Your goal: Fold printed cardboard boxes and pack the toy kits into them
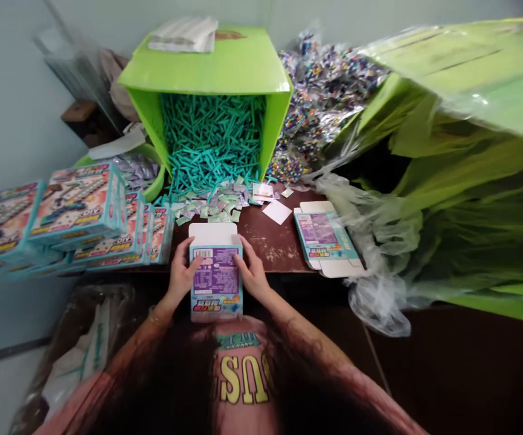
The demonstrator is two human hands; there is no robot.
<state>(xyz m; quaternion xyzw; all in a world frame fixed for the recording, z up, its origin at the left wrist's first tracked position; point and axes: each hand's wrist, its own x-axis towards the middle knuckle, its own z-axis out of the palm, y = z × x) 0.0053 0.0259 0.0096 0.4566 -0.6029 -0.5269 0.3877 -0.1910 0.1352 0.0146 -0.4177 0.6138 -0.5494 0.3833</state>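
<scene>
A blue and purple printed cardboard box (217, 278) is between my two hands at the table's front edge, close to my body. Its white end flap (212, 229) stands out at the far end. My left hand (183, 272) grips the left side, thumb on the printed face. On the opposite side, my right hand (253, 273) holds the box the same way. The undersides of both hands are hidden. Small shiny sachets (216, 202) and a white paper square (277, 211) lie just beyond the box.
A green bin (207, 66) on its side holds many teal sticks (214, 133). Printed boxes (80, 199) are stacked at left. A flattened carton (327, 235) lies at right beside clear plastic (379, 284). Bags of colourful beads (311, 109) pile up behind.
</scene>
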